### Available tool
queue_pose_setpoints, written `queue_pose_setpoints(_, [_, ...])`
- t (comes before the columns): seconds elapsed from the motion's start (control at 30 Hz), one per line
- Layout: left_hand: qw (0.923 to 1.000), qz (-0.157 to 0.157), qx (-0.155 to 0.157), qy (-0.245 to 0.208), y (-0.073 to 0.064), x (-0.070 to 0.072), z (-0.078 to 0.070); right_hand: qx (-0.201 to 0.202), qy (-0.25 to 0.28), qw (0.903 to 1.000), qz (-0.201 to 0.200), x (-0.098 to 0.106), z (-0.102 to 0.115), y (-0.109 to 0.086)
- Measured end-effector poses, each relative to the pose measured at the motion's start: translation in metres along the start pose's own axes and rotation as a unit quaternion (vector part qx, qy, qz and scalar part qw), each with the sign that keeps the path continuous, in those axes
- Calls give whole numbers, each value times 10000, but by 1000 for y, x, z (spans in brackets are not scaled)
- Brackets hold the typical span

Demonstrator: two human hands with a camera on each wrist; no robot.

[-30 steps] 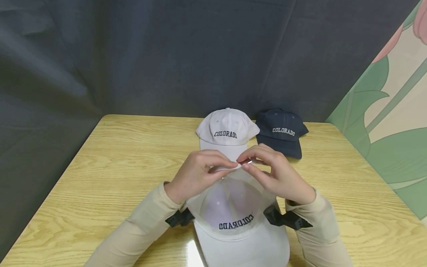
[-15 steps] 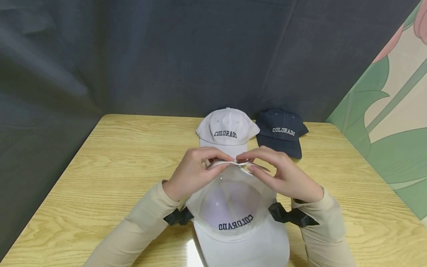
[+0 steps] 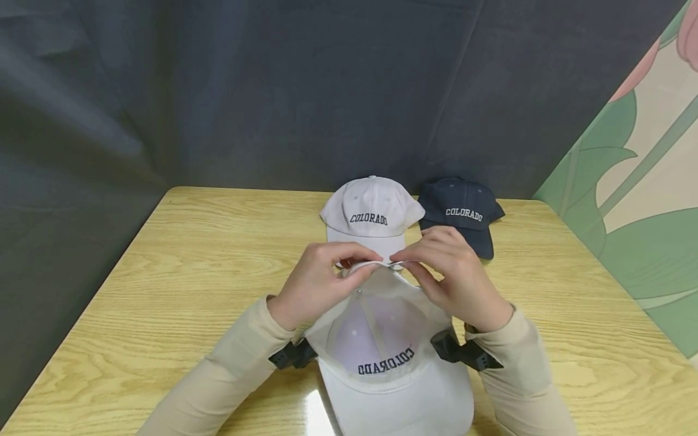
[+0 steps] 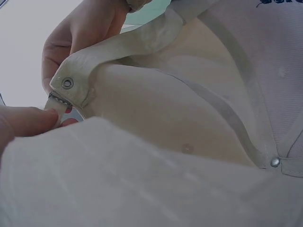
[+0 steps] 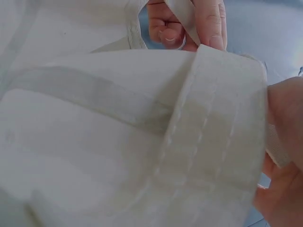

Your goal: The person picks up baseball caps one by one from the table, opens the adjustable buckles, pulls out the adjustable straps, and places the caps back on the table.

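A white baseball cap [image 3: 403, 406] lies with its brim toward me and its inside facing up, so the lettering COLORADO shows mirrored. My left hand [image 3: 313, 281] pinches the cap's back strap [image 3: 364, 264] between thumb and fingers. Close beside it, my right hand [image 3: 458, 275] pinches the strap on the other side of a small metal buckle [image 4: 59, 99]. In the left wrist view, a metal eyelet [image 4: 67, 83] sits in the band just above the buckle. The right wrist view shows the stitched sweatband [image 5: 208, 123] in front of the right fingers, partly hiding them.
A second white cap [image 3: 371, 209] stands behind the hands, its brim partly covered by them. To its right is a navy cap [image 3: 463, 212] with white lettering. A dark curtain [image 3: 327, 91] hangs behind the wooden table [image 3: 218, 242]; a floral wall [image 3: 643, 181] is at right.
My right hand went slightly right, then came back left and its knuckles rose. The strap end that stuck out past its fingers is now hidden. The left hand has hardly moved.
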State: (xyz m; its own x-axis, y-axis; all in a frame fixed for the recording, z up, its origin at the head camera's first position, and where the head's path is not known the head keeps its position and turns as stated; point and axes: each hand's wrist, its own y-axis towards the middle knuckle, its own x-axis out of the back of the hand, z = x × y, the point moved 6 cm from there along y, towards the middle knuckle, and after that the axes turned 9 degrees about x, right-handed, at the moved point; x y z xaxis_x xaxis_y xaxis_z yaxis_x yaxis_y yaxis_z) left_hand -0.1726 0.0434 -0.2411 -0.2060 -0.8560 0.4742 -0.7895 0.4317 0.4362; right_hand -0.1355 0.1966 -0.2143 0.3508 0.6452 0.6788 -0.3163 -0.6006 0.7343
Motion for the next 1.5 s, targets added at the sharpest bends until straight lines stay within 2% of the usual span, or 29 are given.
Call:
queue_pose_setpoints(0.53, [9998,119,36,178,0,-2,1,77,-311,9995,41,0,-1,-1])
queue_pose_setpoints(0.67, [9997,139,-46,198,-1,-3,0,49,-205,9998,70,-1,0,-1])
queue_pose_setpoints(0.83, [9988,-80,-307,369,-2,-1,-2,14,96,9999,68,-4,0,0])
queue_pose_setpoints(0.93, [9982,-215,-357,427,-2,0,-3,23,99,9999,81,-5,0,0])
queue_pose_setpoints(1.2, [9978,-312,-266,522,-2,-1,-3,133,-446,9989,62,-5,3,3])
queue_pose_setpoints(1.5, [9979,-295,-249,516,-2,-2,-2,164,-630,9979,8,-4,5,3])
